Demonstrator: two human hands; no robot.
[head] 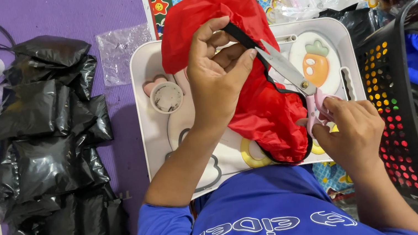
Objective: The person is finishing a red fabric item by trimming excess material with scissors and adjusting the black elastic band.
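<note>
Left hand [219, 74] pinches red fabric pouch [247, 78] by its black trim strap [241, 39], fingers clamped, over middle of white tray [147, 116]. Right hand [354, 131] grips pink-handled scissors [299, 86] near tray's right edge, fingers closed through handles; blades slightly apart, tips touching strap (cut not visible). Small round white lid [166, 97] at tray's left edge. Black bags [48, 160] piled well left of tray; black mesh basket [391, 105] just right.

One scissors [291, 73]; one basket [386, 106]; two hands [216, 77].
</note>
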